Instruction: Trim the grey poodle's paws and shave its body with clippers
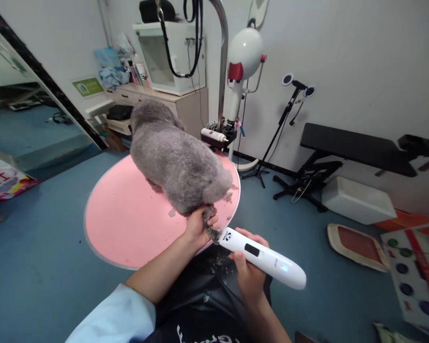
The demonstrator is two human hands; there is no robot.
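A grey, curly-coated dog (178, 159) stands on a round pink grooming table (121, 219), its rear toward me and its head turned away. My left hand (198, 228) is closed around one hind leg (210, 224), which sticks out over the table's near edge. White hair clippers (271, 262) with a blue light lie in my right hand (250, 267), fingers and thumb wrapped round the body. The clipper head meets the fur near the paw; the blade itself is hidden there. Cut hair lies on the table and on my black apron (200, 295).
A metal grooming arm (222, 62) with a black loop (180, 75) rises behind the table. A tool holder with a white bottle (214, 135) sits at its base. Beyond are a white dryer (246, 52), a light stand (282, 121) and a black bench (353, 145).
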